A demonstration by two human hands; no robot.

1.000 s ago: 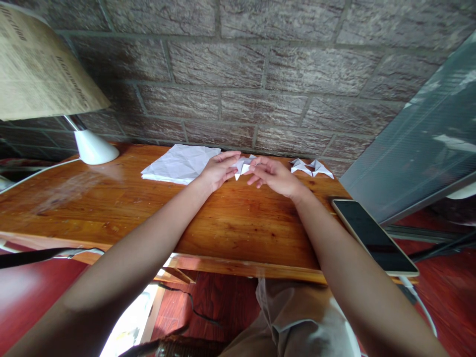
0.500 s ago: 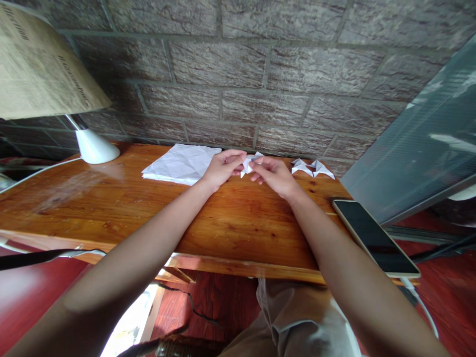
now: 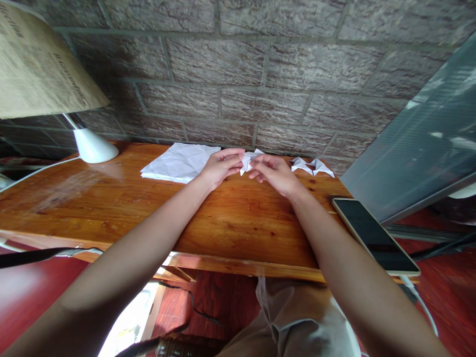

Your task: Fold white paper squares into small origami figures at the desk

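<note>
Between my two hands is a small piece of folded white paper [image 3: 247, 161], with pointed corners showing above and below the fingers. My left hand [image 3: 223, 166] pinches its left side between thumb and fingers. From the right, my right hand [image 3: 273, 171] grips the same piece, its fingers curled and covering part of the folds. To the right of my hands, two folded paper pieces [image 3: 312, 166] of similar pointed shape stand side by side on the table. A stack of creased white paper sheets [image 3: 180, 161] lies left of my left hand.
The wooden table [image 3: 238, 223] runs along a grey brick wall [image 3: 238, 64]. A lamp with a white base [image 3: 94, 146] and printed shade stands at the left. On the right edge lies a phone [image 3: 375, 235] with a white cable attached, near a translucent panel [image 3: 420, 134].
My right hand's fingers have shifted slightly on the folded paper, curling in more. My left fingers have moved a little left, and more of the paper shows. The camera view has shifted slightly.
</note>
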